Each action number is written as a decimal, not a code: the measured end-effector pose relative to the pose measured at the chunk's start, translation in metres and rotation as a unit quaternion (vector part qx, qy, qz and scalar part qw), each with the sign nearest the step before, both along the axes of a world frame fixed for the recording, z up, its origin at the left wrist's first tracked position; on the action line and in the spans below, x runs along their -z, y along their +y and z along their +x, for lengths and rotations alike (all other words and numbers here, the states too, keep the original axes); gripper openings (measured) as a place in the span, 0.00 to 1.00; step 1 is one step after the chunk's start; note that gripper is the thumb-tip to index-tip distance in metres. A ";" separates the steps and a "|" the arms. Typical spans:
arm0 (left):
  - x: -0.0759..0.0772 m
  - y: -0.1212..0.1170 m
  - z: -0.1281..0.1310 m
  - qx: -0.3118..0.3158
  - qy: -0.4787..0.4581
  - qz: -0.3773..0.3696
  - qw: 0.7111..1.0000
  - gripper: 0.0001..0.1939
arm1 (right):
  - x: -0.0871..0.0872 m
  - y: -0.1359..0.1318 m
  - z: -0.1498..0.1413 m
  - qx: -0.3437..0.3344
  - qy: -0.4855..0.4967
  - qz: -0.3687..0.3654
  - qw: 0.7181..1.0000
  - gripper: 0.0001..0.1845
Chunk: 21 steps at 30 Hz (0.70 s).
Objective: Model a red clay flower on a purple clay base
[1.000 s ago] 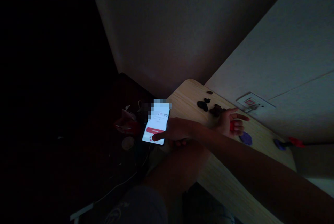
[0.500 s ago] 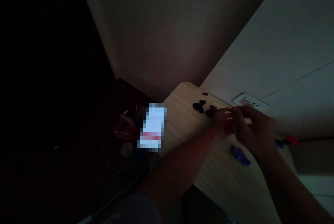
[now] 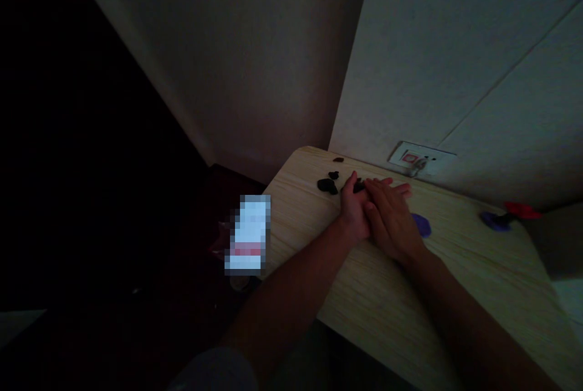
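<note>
My left hand (image 3: pixel 356 212) is turned palm up over the wooden table, with its thumb raised and its fingertips showing beyond my right hand. Laid flat across it is my right hand (image 3: pixel 387 215), fingers straight and close together. The two palms press on each other, and whatever lies between them is hidden. Close to the left thumb are black lumps (image 3: pixel 327 186) that look like modelling clay, with a smaller black piece (image 3: pixel 334 175) and a brown piece (image 3: pixel 338 159) behind. A flat purple lump (image 3: pixel 421 225) shows partly, just right of my right hand.
On the pale wooden table (image 3: pixel 387 300), a red, black and purple shape (image 3: pixel 503 218) sits at the far right. A lit, blurred phone-like screen (image 3: pixel 249 234) is at the left edge. Behind, the wall carries a socket plate (image 3: pixel 410 157) with a plug in it.
My hands were fingering a red lump; now they are pressed palm to palm and the red is out of sight. The view has shifted, uncovering more of the table's right side.
</note>
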State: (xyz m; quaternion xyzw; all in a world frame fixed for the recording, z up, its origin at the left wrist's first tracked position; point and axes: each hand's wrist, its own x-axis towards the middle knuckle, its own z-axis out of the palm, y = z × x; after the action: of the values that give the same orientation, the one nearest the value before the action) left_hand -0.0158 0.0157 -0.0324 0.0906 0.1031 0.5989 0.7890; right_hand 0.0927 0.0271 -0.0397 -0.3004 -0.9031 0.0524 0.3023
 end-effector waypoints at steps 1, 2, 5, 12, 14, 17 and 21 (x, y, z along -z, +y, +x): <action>0.000 0.000 -0.001 0.000 0.009 0.003 1.000 0.40 | 0.000 -0.001 0.003 -0.008 0.017 -0.007 1.000 0.28; 0.001 0.000 -0.001 0.001 0.018 0.009 1.000 0.41 | -0.001 -0.002 0.006 -0.016 0.031 -0.012 0.999 0.28; 0.001 -0.001 -0.003 0.001 0.052 0.026 0.998 0.41 | -0.003 -0.004 0.015 -0.031 0.046 -0.012 0.998 0.28; -0.002 -0.007 -0.009 -0.001 0.121 0.031 0.992 0.39 | -0.007 -0.007 0.017 0.013 0.018 0.024 0.999 0.17; -0.003 -0.006 -0.009 0.004 0.122 0.022 0.992 0.36 | -0.012 -0.007 0.016 0.037 0.044 0.024 0.998 0.17; -0.003 -0.005 -0.005 -0.004 0.125 -0.003 0.992 0.24 | -0.020 -0.003 0.021 0.097 0.130 -0.018 0.987 0.17; 0.002 -0.004 0.007 -0.050 0.178 0.024 0.982 0.09 | -0.027 0.004 0.036 0.153 0.279 -0.184 0.930 0.20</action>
State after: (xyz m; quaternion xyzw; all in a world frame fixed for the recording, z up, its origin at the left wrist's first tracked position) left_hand -0.0092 0.0121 -0.0340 0.2092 0.2318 0.6142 0.7248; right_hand 0.1289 0.0315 -0.0125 -0.4584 -0.7000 0.2525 0.4859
